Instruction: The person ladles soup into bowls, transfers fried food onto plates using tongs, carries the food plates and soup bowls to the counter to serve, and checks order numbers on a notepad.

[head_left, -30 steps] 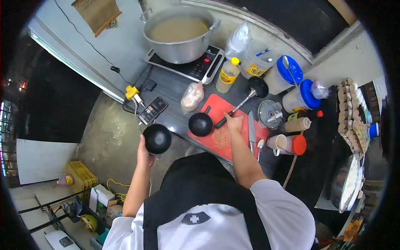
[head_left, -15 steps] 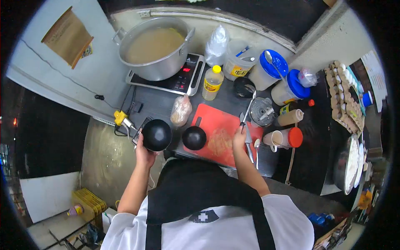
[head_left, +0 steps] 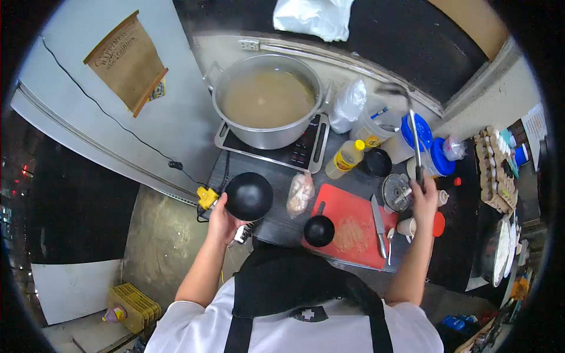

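Observation:
A black bowl (head_left: 249, 196) is held level in my left hand (head_left: 222, 222), whose fingers grip its lower left side. My right hand (head_left: 425, 199) is closed round the dark handle of a long metal ladle (head_left: 415, 132), raised above the right side of the counter; its head is blurred. A large pot of cloudy liquid (head_left: 266, 97) sits on the induction cooker (head_left: 319, 141). Between my hands lies a red cutting board (head_left: 368, 219) bearing a small black bowl (head_left: 319, 230) and a knife (head_left: 378, 226). A spoon (head_left: 390, 244) lies near the knife.
A yellow-capped bottle (head_left: 345, 159), a bag of food (head_left: 301, 194) and a dark bowl (head_left: 376, 162) stand behind the board. Blue-lidded containers (head_left: 442, 157), a cup (head_left: 406, 227) and a glass lid (head_left: 396, 192) are at the right, with egg trays (head_left: 494, 167) farther off.
My right hand has lifted the ladle up and right, away from the board. The view has shifted, and the pot now appears farther right and lower. My left hand still holds the bowl.

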The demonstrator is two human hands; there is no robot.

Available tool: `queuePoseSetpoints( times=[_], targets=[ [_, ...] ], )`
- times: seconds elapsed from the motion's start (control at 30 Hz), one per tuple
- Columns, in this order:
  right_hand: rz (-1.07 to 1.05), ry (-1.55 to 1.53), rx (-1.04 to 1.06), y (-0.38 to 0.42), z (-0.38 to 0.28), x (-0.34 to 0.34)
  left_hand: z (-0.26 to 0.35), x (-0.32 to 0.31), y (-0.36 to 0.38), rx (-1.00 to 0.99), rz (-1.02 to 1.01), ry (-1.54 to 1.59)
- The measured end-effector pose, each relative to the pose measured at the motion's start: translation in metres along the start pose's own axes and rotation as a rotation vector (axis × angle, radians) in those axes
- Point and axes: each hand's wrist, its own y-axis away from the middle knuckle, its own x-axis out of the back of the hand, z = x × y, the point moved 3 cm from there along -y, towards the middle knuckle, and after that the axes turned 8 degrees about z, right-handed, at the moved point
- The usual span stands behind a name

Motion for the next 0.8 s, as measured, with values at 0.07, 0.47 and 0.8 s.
queuePoseSetpoints(
  times=[0.07,0.47,0.8],
  targets=[
    [-0.009,0.196,0.338,-0.027,-0.063,-0.022,0.013,0.007,-0.006,-0.026,-0.026,0.044],
    [-0.113,0.043,0.577,-0.094,-0.215,-0.226,0.086,0.035,-0.029,-0.084,-0.155,0.06],
    [-0.002,-0.241,0.604,-0.107,-0.224,-0.279,0.116,0.033,-0.033,-0.188,-0.205,0.051]
  ],
)
